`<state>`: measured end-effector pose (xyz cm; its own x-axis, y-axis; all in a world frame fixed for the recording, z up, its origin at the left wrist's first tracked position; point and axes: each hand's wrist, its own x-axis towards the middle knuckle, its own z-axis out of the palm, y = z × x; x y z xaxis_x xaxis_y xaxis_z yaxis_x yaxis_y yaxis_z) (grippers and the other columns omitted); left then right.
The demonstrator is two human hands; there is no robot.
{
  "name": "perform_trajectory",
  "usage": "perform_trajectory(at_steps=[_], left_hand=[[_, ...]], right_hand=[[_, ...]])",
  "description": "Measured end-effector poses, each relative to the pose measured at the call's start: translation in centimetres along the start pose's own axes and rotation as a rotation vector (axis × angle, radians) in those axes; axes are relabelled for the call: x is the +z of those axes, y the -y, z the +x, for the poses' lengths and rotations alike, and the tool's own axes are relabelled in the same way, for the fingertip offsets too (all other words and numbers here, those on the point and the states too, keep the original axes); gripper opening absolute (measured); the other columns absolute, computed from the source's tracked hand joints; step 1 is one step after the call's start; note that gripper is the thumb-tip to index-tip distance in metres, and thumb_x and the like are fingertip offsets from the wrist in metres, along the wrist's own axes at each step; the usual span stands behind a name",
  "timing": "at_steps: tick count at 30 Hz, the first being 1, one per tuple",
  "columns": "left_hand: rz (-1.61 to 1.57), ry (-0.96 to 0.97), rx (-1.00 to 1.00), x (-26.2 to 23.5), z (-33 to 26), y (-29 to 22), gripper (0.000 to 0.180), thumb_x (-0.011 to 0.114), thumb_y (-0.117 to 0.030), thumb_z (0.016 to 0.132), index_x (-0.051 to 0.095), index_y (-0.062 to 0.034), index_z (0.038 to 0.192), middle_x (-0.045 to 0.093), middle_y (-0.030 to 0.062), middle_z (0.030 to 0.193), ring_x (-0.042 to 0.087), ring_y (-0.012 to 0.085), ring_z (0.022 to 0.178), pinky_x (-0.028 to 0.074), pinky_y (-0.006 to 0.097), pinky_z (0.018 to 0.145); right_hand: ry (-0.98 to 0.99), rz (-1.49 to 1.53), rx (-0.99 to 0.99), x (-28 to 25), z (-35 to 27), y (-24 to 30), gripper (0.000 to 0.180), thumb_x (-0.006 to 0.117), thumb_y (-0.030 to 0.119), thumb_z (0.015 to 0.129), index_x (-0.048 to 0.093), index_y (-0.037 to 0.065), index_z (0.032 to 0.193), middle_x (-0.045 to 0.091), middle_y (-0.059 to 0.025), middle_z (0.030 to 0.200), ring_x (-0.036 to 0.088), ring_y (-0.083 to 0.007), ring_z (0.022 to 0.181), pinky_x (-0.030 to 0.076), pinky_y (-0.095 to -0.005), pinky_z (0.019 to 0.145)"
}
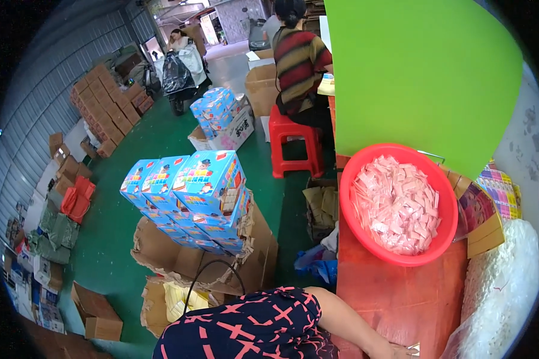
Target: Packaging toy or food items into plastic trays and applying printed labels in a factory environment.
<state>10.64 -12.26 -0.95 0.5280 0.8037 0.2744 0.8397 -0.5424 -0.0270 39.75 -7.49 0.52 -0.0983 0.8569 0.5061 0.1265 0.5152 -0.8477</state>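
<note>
My left forearm, bare below a dark sleeve with pink crossed lines [245, 326], reaches across to the red tabletop [401, 305]. At the lower edge of the picture, my left hand [392, 351] is partly cut off. Its visible fingers look closed at a small pale, shiny piece that I cannot make out. Beyond the hand stands a round red plastic basin [348, 218], heaped with small pink wrapped packets [395, 206]. My right hand is out of the picture.
A green panel [425, 72] rises behind the basin. White bagged material [503, 287] lies along the table's right side. Left of the table, blue printed boxes [206, 179] stack above an open carton [263, 239]. A co-worker [302, 66] sits on a red stool [293, 143].
</note>
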Motion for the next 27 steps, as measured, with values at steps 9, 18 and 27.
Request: perform_trajectory(at_steps=[9, 18, 27], left_hand=[[-0.507, -0.408, -0.022, 3.1, -0.2, 0.1, 0.092, 0.048, -0.068, 0.071, 0.036, 0.0039, 0.128, 0.026, 0.0226, 0.138, 0.026, 0.0415, 0.126, 0.025, 0.057, 0.098], [-0.384, -0.183, -0.012, 3.3, 0.6, 0.1, 0.089, 0.055, -0.064, 0.07, 0.037, 0.0011, 0.128, 0.03, 0.0246, 0.135, 0.025, 0.0427, 0.126, 0.021, 0.06, 0.099], [-0.581, -0.022, -0.056, 1.7, 0.1, 0.2, 0.093, 0.046, -0.07, 0.068, 0.039, 0.0004, 0.128, 0.025, 0.0193, 0.14, 0.011, 0.0426, 0.131, 0.006, 0.055, 0.105]], right_hand=[[0.112, 0.066, -0.077, 0.7, -0.6, 2.3, 0.036, 0.046, 0.02, 0.09, 0.05, -0.007, 0.113, 0.058, -0.0246, 0.098, 0.057, -0.0289, 0.086, 0.046, -0.0395, 0.077], [-0.034, 0.45, 0.168, 1.3, -2.3, 2.4, 0.04, 0.052, 0.019, 0.086, 0.048, -0.012, 0.111, 0.056, -0.027, 0.097, 0.056, -0.0305, 0.088, 0.047, -0.0407, 0.077], [-0.06, 1.521, 0.875, 3.0, -1.2, 4.8, 0.033, 0.05, 0.009, 0.084, 0.048, -0.012, 0.11, 0.054, -0.0227, 0.107, 0.053, -0.0296, 0.093, 0.043, -0.04, 0.086]])
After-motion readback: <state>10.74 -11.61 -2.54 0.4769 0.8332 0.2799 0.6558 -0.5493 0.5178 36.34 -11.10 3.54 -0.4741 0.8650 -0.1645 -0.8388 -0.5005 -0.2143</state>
